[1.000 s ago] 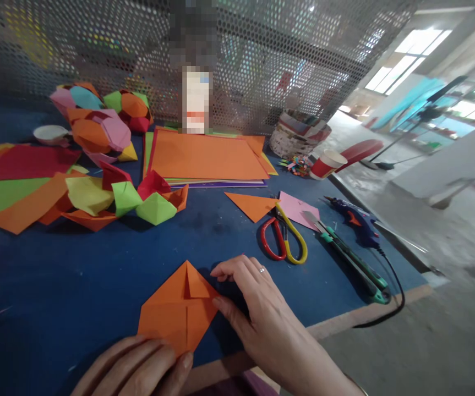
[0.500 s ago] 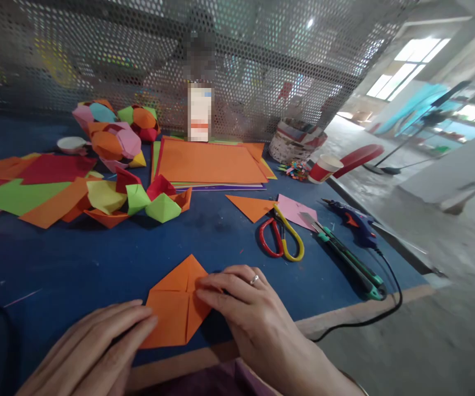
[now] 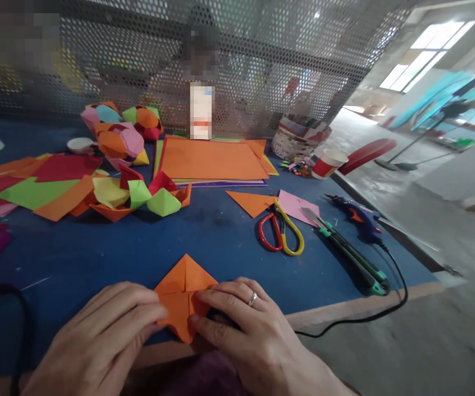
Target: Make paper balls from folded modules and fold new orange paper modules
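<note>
A folded orange paper piece lies on the blue table close to its near edge. My left hand presses on the paper's left side with fingers together, their tips on the fold. My right hand, with a ring on one finger, pinches the right flap inward with fingertips and thumb. Both hands cover the paper's lower corners.
Red-and-yellow scissors, a green utility knife and a blue glue gun with its black cord lie to the right. An orange sheet stack, folded paper shapes, paper balls, a red cup and a basket sit farther back.
Both hands have closed in on the orange paper. Its side flaps were folded toward the centre, so the piece is narrower. The view shifted slightly left.
</note>
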Tool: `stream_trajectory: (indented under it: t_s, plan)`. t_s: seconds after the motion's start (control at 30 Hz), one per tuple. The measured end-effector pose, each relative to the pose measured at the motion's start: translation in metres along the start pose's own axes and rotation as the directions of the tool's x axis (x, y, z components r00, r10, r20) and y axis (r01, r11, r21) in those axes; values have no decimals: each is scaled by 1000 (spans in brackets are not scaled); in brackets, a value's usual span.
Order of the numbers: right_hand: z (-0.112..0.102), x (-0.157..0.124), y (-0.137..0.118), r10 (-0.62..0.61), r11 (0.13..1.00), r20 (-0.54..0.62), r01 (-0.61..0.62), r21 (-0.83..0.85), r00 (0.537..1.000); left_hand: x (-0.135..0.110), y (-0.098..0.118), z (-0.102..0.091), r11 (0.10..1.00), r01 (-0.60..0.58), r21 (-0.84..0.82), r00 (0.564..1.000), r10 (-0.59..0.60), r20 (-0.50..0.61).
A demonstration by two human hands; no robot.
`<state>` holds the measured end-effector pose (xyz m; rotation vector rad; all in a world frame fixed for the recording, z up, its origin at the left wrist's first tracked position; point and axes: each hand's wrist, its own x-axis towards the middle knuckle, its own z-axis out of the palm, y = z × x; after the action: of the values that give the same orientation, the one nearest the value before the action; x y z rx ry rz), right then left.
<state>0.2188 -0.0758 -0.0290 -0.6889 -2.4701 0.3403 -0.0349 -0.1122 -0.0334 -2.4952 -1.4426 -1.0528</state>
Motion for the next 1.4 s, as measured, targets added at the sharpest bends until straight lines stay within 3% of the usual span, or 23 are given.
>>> stream_trajectory:
  t_s: [0.1, 0.27, 0.43, 0.73, 1.4]
  plan:
    - [2, -2, 1, -20, 1000, -41, 20, 7, 999, 11, 6, 3, 998, 17, -68, 999, -15, 38]
    - [1, -3, 1, -42, 999, -61, 44, 29, 997, 20, 12, 9, 998, 48, -32, 997, -46, 69]
    - [-1, 0, 1, -2, 1000, -39, 2, -4, 999, 24, 15, 17, 996, 90, -12, 995, -90, 34]
    - [7, 1, 8, -57, 998, -150, 53, -27, 987, 29, 15, 21, 985, 171, -33, 982, -168, 83]
    - [5, 6, 10, -123, 992, -179, 118, -35, 976, 31, 19, 29, 987, 151, 62, 975, -159, 156]
